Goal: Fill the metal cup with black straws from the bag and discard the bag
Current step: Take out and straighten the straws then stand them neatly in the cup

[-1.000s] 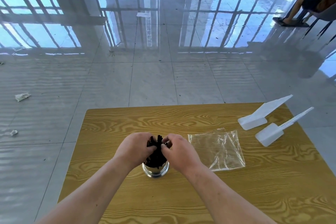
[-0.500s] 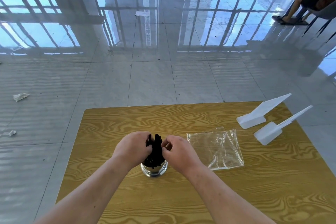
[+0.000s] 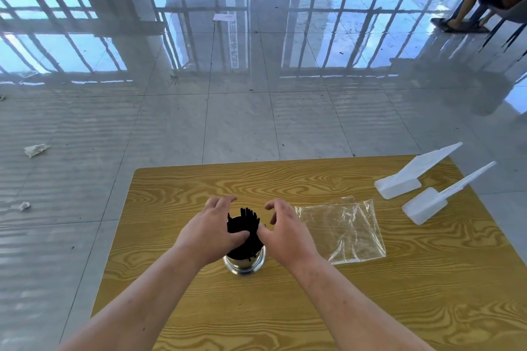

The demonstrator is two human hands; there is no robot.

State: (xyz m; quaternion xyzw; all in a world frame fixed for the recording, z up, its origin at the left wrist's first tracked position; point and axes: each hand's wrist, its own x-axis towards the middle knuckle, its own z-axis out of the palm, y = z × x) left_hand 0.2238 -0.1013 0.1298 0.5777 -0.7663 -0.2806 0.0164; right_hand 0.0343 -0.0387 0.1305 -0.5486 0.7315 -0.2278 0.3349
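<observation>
Now that both hands have spread open off the black straws (image 3: 244, 225) — left hand (image 3: 212, 232), right hand (image 3: 285, 232) empty — the metal cup (image 3: 244, 263) looks filled; the bag (image 3: 346, 229) awaits discarding.

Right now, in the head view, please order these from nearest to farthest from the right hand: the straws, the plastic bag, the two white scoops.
1. Straws, just left of the right hand.
2. Plastic bag, flat on its right.
3. Near white scoop, further right.
4. Far white scoop, behind it.
</observation>
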